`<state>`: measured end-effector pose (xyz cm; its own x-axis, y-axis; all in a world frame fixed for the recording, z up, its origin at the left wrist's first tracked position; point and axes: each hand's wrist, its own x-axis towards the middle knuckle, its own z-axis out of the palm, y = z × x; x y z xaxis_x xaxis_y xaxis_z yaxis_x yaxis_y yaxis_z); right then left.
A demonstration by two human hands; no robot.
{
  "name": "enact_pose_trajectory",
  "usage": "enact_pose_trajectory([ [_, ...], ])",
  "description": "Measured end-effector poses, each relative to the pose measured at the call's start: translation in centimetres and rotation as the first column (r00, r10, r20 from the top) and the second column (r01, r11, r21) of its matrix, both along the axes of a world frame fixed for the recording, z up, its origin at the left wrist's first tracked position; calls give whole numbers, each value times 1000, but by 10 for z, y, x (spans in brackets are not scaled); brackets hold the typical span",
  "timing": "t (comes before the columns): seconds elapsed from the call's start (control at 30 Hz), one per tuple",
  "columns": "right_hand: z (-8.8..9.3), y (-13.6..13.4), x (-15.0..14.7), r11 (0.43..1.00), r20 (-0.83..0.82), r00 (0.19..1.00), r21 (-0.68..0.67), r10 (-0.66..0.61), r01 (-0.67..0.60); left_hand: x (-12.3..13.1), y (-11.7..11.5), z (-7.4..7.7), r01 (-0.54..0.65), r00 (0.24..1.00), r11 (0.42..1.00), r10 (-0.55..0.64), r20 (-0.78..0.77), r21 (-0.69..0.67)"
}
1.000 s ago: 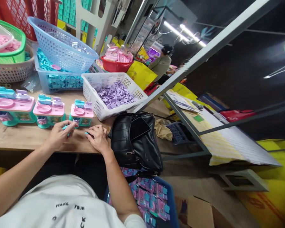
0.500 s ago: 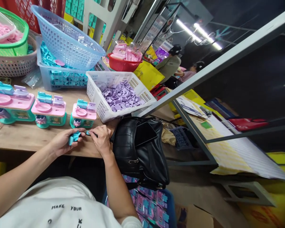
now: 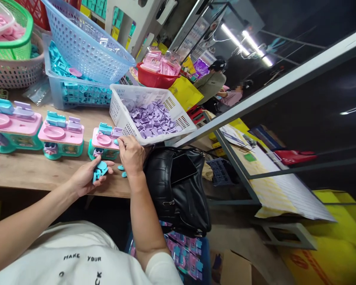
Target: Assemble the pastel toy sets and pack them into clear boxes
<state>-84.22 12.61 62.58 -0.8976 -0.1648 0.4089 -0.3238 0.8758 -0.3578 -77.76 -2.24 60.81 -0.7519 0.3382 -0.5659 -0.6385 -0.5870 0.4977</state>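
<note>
My left hand point(image 3: 87, 176) cups several blue plastic pieces point(image 3: 100, 171) just in front of the nearest toy kitchen. With my right hand point(image 3: 132, 155) I pinch a small blue piece point(image 3: 116, 141) at the right end of that toy kitchen point(image 3: 106, 141); whether the two touch, I cannot tell. The toy has a pink top, a green base, and blue and purple fittings. Two small oval blue pieces point(image 3: 124, 174) lie on the wooden table point(image 3: 62, 174) beside my right wrist. Two similar toy kitchens point(image 3: 61, 136) stand in a row to the left.
A white basket point(image 3: 127, 128) of purple parts stands behind my right hand. Blue baskets point(image 3: 86, 47) and a green basket point(image 3: 29, 27) are stacked at the back left. A black bag point(image 3: 160, 178) with a phone in it adjoins my right forearm. Two people point(image 3: 210, 81) sit farther off.
My right hand has moved away from my left hand, up to the nearest toy kitchen. Two small blue pieces now show on the table. My left hand has shifted slightly right.
</note>
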Motion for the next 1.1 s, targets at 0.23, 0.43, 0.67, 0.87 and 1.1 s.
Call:
enact_pose_trajectory([
  [0.23,-8,9,-5,991,-73,990,-53,123,-127,0,-4,-8,13,1000,997,-11,-28,72],
  [0.43,-4,7,2,992,-40,992,28,123,-122,-6,-2,-12,60,998,998,-59,-39,27],
  [0.67,5,1,-1,988,71,995,127,75,-83,-7,8,-16,190,955,982,-188,-228,-11],
  [0.87,-10,15,27,977,-108,980,-110,169,-181,-3,4,-12,208,923,977,-213,-321,-50],
  [1.1,-13,32,59,863,-136,858,-37,495,-503,-8,-7,-5,210,938,975,-222,-266,-72],
])
